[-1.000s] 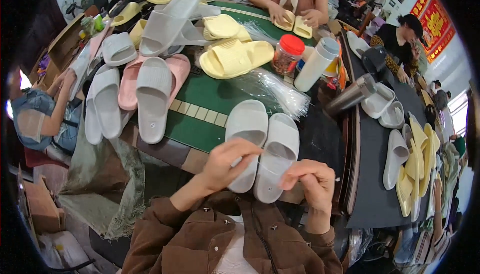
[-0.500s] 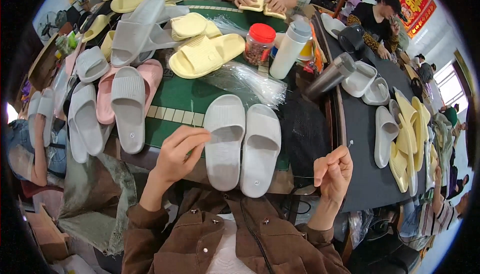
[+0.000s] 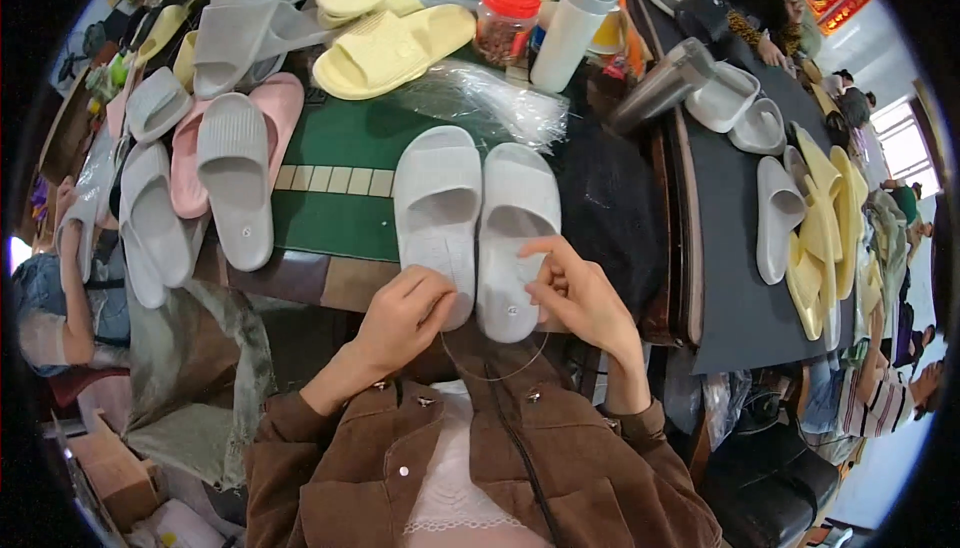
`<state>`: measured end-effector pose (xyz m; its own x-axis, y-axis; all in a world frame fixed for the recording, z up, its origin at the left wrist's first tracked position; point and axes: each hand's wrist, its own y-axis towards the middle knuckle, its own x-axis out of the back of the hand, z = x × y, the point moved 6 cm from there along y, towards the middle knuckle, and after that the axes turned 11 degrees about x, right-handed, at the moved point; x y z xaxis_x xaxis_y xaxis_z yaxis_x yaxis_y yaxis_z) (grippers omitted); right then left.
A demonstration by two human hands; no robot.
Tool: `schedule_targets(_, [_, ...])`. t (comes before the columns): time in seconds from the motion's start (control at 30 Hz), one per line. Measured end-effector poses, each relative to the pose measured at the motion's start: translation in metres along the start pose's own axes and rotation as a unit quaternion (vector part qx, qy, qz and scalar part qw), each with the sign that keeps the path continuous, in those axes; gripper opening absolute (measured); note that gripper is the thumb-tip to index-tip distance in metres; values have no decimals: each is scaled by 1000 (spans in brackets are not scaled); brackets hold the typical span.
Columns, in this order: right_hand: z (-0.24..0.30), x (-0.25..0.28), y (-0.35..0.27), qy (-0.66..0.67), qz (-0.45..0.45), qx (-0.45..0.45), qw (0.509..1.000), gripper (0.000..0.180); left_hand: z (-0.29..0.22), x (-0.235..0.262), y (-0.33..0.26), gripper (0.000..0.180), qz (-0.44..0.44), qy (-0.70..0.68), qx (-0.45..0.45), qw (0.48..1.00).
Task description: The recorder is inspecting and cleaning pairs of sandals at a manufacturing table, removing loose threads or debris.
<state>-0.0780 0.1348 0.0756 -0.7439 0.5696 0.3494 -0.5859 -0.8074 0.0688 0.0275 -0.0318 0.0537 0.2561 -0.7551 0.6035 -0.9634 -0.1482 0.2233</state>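
We are pinching thin, curving string (image 3: 492,379) in our left hand (image 3: 405,316), right hand (image 3: 585,300) half-curled, hold unclear, both near ribbed grey slippers (image 3: 438,173)

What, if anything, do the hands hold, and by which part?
A thin strand, apparently near one end, in the left hand; whether the right hand grips its other end is unclear.

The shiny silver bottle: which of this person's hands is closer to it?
Right. The right hand is below and somewhat left of the silver bottle in the picture; the left hand is also below but much farther left, by a grey slipper.
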Motion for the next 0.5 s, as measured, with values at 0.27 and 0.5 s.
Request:
schedule_targets(0.27, [-32,-9,9,-71,-40,-29,996,15,19,-12,13,39,-20,58,11,998])
schedule_targets(0.5, [-35,-24,22,-217,-105,146,959,41,29,-26,35,66,-38,148,4,988])
